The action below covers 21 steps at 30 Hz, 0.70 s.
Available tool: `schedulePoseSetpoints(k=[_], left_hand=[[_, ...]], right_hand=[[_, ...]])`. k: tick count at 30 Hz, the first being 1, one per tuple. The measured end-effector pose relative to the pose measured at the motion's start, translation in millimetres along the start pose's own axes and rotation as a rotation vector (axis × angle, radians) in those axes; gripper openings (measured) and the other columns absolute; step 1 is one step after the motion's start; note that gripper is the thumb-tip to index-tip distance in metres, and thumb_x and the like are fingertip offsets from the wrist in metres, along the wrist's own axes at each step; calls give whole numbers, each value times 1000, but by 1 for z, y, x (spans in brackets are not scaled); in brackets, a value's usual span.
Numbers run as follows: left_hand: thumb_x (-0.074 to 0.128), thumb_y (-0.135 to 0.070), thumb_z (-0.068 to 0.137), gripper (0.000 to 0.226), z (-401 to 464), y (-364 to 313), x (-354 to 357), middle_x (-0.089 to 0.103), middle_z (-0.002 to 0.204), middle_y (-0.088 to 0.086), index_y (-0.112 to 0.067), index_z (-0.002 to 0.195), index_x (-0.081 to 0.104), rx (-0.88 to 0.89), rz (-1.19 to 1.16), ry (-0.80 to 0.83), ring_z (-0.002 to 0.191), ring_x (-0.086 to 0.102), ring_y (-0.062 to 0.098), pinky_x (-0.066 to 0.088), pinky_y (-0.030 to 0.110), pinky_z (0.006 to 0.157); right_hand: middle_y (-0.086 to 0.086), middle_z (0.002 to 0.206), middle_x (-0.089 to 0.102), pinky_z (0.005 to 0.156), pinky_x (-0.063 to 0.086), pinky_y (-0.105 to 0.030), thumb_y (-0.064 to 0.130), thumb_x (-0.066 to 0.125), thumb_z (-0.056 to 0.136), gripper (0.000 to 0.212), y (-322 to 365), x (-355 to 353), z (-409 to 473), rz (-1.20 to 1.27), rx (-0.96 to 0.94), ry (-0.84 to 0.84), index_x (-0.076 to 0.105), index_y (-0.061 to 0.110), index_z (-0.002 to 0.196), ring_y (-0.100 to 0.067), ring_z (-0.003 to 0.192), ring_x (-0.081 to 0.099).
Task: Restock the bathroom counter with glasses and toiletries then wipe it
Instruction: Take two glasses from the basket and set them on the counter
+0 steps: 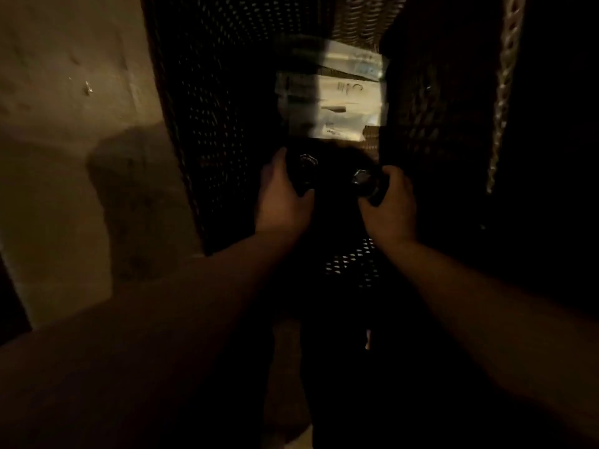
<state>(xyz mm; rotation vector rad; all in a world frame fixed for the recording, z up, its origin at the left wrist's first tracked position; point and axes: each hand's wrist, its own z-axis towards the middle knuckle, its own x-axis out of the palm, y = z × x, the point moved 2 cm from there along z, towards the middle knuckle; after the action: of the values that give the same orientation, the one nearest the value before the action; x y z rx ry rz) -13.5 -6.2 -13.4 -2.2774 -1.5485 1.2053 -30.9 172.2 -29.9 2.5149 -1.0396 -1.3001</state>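
Note:
The scene is very dim. My left hand (pixel 282 192) is closed around a small dark bottle (pixel 304 171) with a round cap. My right hand (pixel 389 202) grips a second small dark bottle (pixel 364 181) with a shiny cap. Both hands are held inside a dark woven basket (pixel 210 124). Just beyond the bottles lie pale wrapped toiletry packets (pixel 343 102) stacked in the basket.
A beige wall or floor surface (pixel 64 124) lies to the left of the basket. A braided basket rim (pixel 502 92) runs down the right side. Everything to the right and below is in deep shadow.

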Motion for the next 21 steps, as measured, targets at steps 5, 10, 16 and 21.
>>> schedulePoseSetpoints(k=[5, 10, 16, 21], left_hand=[[77, -25, 84, 83, 29, 21, 37, 43, 153, 15, -19, 154, 34, -142, -35, -21, 136, 48, 32, 41, 37, 108], [80, -22, 81, 87, 47, 29, 54, 44, 154, 14, -15, 155, 34, -123, -65, -119, 140, 44, 28, 35, 32, 111], [82, -20, 79, 73, 62, 40, 63, 61, 140, 9, -15, 144, 51, -84, -89, -163, 128, 57, 24, 43, 32, 106], [81, -19, 82, 75, 70, 44, 70, 57, 145, 15, -6, 147, 46, -15, -63, -158, 133, 54, 29, 41, 41, 111]], right_hand=[[-14, 147, 45, 114, 38, -43, 18, 82, 75, 78, -10, 48, 25, 61, 30, -22, 44, 11, 143, -31, 135, 44], [-13, 145, 46, 113, 36, -35, 16, 85, 71, 81, -24, 67, 39, 123, 54, -121, 44, 10, 141, -29, 134, 45], [-15, 140, 49, 111, 39, -33, 3, 82, 71, 75, -29, 84, 47, 187, -7, -93, 48, 7, 138, -29, 130, 50], [-13, 139, 50, 108, 40, -30, -1, 80, 71, 73, -37, 81, 55, 124, -55, -55, 48, 10, 136, -29, 128, 50]])
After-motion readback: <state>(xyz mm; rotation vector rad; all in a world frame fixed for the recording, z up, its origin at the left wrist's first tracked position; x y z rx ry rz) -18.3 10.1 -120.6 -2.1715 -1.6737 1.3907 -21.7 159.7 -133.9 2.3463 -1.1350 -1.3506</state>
